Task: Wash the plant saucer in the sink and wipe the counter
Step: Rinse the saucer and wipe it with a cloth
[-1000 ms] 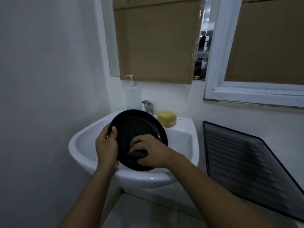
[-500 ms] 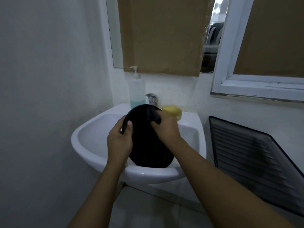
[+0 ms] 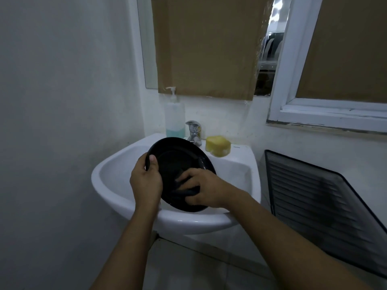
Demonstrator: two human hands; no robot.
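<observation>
A round black plant saucer (image 3: 178, 162) is held tilted over the white sink (image 3: 117, 170), its hollow side facing me. My left hand (image 3: 146, 181) grips the saucer's left rim, thumb on the inside. My right hand (image 3: 201, 190) presses a dark cloth or sponge (image 3: 184, 192) against the saucer's lower inner face. The saucer's bottom edge sits near the sink's front rim. No water runs from the tap (image 3: 194, 131).
A pump soap bottle (image 3: 174, 118) with blue liquid stands left of the tap; a yellow sponge (image 3: 217, 146) lies on the sink ledge to its right. A dark mesh panel (image 3: 318, 206) leans against the right wall. Cardboard covers the mirror and window above.
The saucer has turned from edge-on back to showing its hollow side. My right hand went from its upper rim down to the lower inner face with the dark cloth.
</observation>
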